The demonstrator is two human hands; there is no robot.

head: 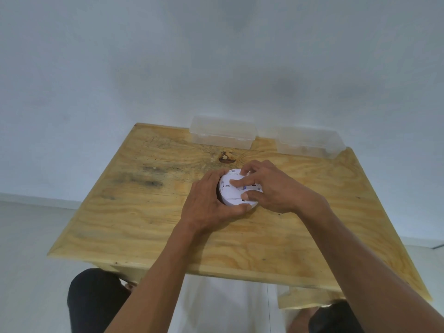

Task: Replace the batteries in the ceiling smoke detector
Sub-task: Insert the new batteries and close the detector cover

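One smoke detector point(231, 189) on table point(144, 212), left hand point(211, 203) fingers cupping it, right hand point(269, 188) fingers pressing its top, two clear boxes point(222, 135)

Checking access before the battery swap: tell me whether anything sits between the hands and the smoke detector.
Nothing visible does. The left hand already wraps the smoke detector from its left side, and the right hand presses fingers onto its top face. The two clear plastic boxes stand apart at the table's far edge.

Single head-worn wide view, forward and down over the wooden table point(144, 212); hands close below
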